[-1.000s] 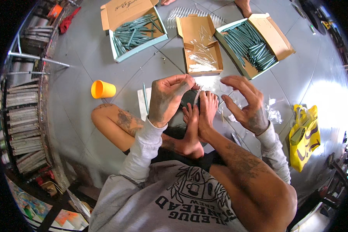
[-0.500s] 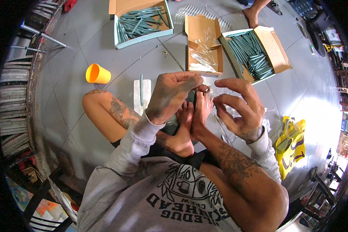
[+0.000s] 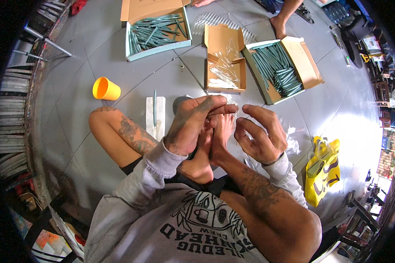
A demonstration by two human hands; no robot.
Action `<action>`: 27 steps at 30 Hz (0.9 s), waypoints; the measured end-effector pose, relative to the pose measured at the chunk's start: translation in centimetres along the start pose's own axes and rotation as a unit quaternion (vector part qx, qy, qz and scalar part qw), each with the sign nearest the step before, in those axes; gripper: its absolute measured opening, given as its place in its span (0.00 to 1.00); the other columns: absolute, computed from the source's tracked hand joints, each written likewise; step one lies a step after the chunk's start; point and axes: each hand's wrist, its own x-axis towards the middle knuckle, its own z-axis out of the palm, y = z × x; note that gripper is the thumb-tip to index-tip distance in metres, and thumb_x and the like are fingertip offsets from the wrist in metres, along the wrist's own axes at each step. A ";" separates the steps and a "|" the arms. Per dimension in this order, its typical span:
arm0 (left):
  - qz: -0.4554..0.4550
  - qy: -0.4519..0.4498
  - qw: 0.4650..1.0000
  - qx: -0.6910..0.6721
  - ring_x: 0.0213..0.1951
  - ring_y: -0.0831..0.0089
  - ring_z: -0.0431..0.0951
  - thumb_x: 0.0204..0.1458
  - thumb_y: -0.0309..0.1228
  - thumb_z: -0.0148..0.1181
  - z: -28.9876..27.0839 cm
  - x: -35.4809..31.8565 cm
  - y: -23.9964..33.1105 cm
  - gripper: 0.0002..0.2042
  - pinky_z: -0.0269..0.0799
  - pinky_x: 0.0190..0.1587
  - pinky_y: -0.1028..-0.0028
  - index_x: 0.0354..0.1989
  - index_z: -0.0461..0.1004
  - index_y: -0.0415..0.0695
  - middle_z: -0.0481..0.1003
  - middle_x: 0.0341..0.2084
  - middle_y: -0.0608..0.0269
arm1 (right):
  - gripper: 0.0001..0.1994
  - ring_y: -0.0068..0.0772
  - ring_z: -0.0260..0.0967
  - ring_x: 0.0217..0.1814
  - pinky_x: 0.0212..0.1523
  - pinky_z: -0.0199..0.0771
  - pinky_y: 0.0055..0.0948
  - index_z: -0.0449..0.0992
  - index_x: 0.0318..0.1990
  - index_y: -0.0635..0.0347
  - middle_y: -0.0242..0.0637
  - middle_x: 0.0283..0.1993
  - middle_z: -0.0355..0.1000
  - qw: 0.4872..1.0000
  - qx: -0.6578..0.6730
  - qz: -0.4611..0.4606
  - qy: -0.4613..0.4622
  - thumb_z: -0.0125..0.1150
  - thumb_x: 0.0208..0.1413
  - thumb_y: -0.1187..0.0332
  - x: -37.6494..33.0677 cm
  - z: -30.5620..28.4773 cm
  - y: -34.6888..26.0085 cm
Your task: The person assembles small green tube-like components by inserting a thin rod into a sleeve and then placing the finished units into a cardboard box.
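In front of my feet my left hand (image 3: 195, 120) is raised in a pinch, thumb pressed near the index finger. Whatever it pinches is too small or hidden to make out. Just right of it my right hand (image 3: 263, 133) holds its fingers curved and apart, with nothing visible between them. Left of my left hand, a slim teal pen-like stick (image 3: 155, 107) lies along a whitish block (image 3: 161, 115). A dark rounded thing (image 3: 178, 104) shows partly from behind my left hand. Clear crumpled plastic (image 3: 292, 143) lies on the floor beyond my right hand.
Two open boxes of teal sticks (image 3: 156, 33) (image 3: 278, 65) stand ahead, flanking an open cardboard box (image 3: 226, 33) with thin clear pieces. Behind it are clear tubes in a row (image 3: 206, 19). A yellow cup (image 3: 106, 89) stands left, a yellow bag (image 3: 322, 171) right. Another person's foot (image 3: 278, 27) is at the back.
The view has shifted slightly, so the surroundings sit a little to the left and lower. My left fingers have straightened somewhat while staying pinched; my right hand stays beside them, fingers apart.
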 end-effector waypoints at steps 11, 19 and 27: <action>-0.060 -0.041 0.986 -0.152 0.44 0.71 0.81 0.65 0.37 0.51 -0.8 0.2 -1.1 0.13 0.74 0.39 0.75 0.49 0.73 0.40 0.80 0.45 0.58 | 0.15 0.50 0.81 0.42 0.37 0.83 0.35 0.76 0.39 0.68 0.50 0.44 0.79 0.997 0.001 -0.082 0.009 0.70 0.41 0.84 0.7 -0.7 -0.1; -0.029 -0.018 0.991 -0.128 0.50 0.68 0.81 0.66 0.41 0.50 0.3 -0.1 -0.8 0.18 0.73 0.43 0.77 0.54 0.70 0.39 0.79 0.48 0.57 | 0.21 0.49 0.79 0.46 0.42 0.82 0.39 0.75 0.44 0.66 0.49 0.48 0.76 0.998 0.029 -0.056 0.026 0.73 0.40 0.76 0.3 -0.2 0.2; -0.009 -0.019 0.994 -0.108 0.52 0.68 0.79 0.64 0.41 0.53 -0.5 -0.4 -1.5 0.21 0.75 0.53 0.73 0.56 0.67 0.35 0.78 0.51 0.51 | 0.18 0.40 0.82 0.39 0.35 0.82 0.29 0.74 0.42 0.62 0.46 0.39 0.80 0.998 0.031 0.012 0.048 0.75 0.43 0.81 1.5 0.2 -1.2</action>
